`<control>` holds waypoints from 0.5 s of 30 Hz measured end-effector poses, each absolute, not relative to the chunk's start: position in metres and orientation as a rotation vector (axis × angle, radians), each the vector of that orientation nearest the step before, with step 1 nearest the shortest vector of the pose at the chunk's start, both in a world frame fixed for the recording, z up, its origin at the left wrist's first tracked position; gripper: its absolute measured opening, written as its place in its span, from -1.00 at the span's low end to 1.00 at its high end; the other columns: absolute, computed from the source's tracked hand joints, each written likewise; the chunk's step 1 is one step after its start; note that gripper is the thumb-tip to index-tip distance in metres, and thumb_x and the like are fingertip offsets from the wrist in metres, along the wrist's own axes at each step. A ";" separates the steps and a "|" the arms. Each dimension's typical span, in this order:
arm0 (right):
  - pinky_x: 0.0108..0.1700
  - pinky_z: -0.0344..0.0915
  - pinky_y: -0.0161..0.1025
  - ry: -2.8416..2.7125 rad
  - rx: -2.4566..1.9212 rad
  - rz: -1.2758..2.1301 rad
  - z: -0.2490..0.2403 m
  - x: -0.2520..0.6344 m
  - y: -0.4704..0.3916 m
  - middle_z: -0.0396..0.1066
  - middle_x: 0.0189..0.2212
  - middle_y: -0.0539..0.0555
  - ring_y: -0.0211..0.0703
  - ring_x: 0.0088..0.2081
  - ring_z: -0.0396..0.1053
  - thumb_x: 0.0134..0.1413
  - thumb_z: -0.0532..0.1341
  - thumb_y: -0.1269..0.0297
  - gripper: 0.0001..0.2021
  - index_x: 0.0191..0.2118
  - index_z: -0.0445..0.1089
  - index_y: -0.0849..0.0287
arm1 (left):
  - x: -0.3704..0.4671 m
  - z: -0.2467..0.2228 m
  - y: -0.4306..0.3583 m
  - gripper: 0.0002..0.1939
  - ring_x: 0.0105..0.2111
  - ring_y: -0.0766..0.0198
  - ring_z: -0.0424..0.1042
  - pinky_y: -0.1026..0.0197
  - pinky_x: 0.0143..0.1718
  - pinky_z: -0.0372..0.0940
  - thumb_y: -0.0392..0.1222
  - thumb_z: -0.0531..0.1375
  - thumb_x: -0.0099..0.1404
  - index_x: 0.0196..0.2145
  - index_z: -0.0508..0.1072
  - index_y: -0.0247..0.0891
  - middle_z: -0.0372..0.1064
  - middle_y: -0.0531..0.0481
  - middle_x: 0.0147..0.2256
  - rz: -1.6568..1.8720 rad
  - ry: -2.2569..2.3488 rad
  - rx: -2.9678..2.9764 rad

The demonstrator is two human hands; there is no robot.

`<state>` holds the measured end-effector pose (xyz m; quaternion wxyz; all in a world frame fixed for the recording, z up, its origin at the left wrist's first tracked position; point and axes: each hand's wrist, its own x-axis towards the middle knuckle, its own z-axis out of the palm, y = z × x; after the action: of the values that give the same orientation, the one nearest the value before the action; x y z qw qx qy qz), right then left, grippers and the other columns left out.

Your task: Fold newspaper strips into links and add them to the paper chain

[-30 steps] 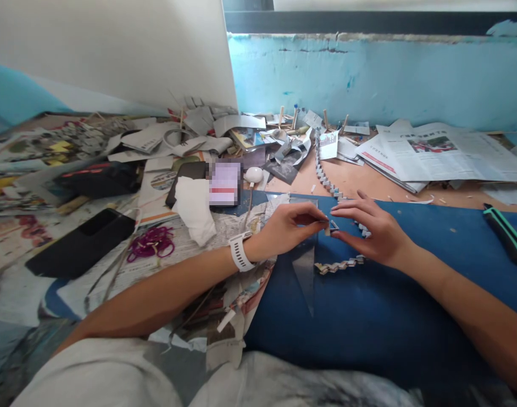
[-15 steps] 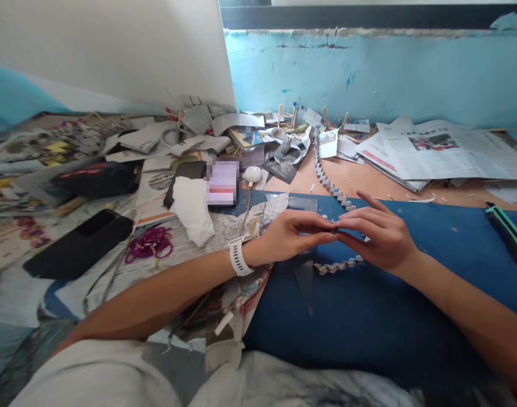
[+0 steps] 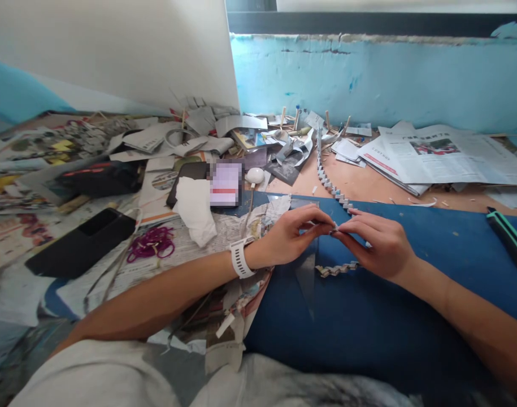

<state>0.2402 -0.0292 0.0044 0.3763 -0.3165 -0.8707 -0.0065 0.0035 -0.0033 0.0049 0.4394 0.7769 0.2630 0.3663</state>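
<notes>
My left hand (image 3: 300, 233) and my right hand (image 3: 379, 240) meet fingertip to fingertip above the blue mat (image 3: 351, 322). Both pinch a small folded paper piece (image 3: 333, 230), whose details are mostly covered by the fingers. A zigzag folded-paper chain (image 3: 332, 188) runs from the paper scraps at the back down to my right hand. Another stretch of zigzag chain lies on the mat below, partly behind my right hand; whether the two stretches join is hidden. Near my left wrist a clear set square (image 3: 305, 277) lies on the mat.
A green-and-black utility knife (image 3: 510, 240) lies at the right edge. Folded newspapers (image 3: 448, 155) are at the back right. To the left are a phone (image 3: 225, 183), a white tissue (image 3: 195, 212), purple cord (image 3: 151, 244), a black case (image 3: 82, 243) and newspaper scraps.
My right index finger has come down from a raised position to the pinch. A small printed paper beside the chain's far end no longer shows there. The view has shifted slightly.
</notes>
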 end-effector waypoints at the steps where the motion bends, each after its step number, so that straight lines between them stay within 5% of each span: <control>1: 0.18 0.48 -0.05 -2.225 -0.817 -0.014 0.004 0.240 -0.030 0.61 -0.35 0.02 -0.13 -0.28 0.60 0.24 0.34 0.42 -0.93 -0.19 0.49 0.14 | 0.003 0.004 -0.004 -0.84 -0.17 0.28 0.50 0.25 -0.18 0.45 -0.21 0.14 0.52 -0.07 0.50 -0.28 0.44 -0.10 -0.18 0.915 0.645 1.984; 5: -0.01 0.50 -0.13 -2.264 -0.872 0.044 0.005 0.244 -0.030 0.62 -0.30 0.02 -0.12 -0.27 0.61 0.31 0.30 0.34 -0.97 -0.17 0.49 0.10 | 0.003 0.000 -0.005 -0.83 -0.14 0.24 0.45 0.16 -0.07 0.41 -0.28 0.07 0.54 -0.02 0.43 -0.28 0.42 -0.12 -0.16 0.936 0.632 2.264; 9: -0.38 0.34 -0.24 -2.438 -1.066 0.243 0.017 0.248 -0.033 0.60 -0.29 0.03 -0.19 -0.43 0.53 0.31 0.30 0.06 -0.75 -0.08 0.49 0.12 | 0.001 -0.002 0.000 -0.81 -0.17 0.25 0.47 0.16 -0.10 0.40 -0.32 0.02 0.54 0.01 0.38 -0.25 0.40 -0.10 -0.16 1.000 0.703 2.275; 15: -0.27 0.36 -0.20 -2.710 -0.807 0.611 0.024 0.237 -0.049 0.56 -0.25 0.03 -0.08 -0.24 0.53 0.12 0.39 -0.18 -0.50 0.01 0.46 0.08 | -0.004 0.001 0.001 -0.69 -0.26 0.28 0.39 0.18 -0.17 0.35 -0.38 -0.02 0.51 0.03 0.47 -0.22 0.33 -0.08 -0.19 0.881 0.680 2.388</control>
<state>0.2372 -0.0492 0.0238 0.1243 -0.2769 -0.9295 0.2095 -0.0043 0.0009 0.0007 0.2509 0.8775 0.2498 0.3236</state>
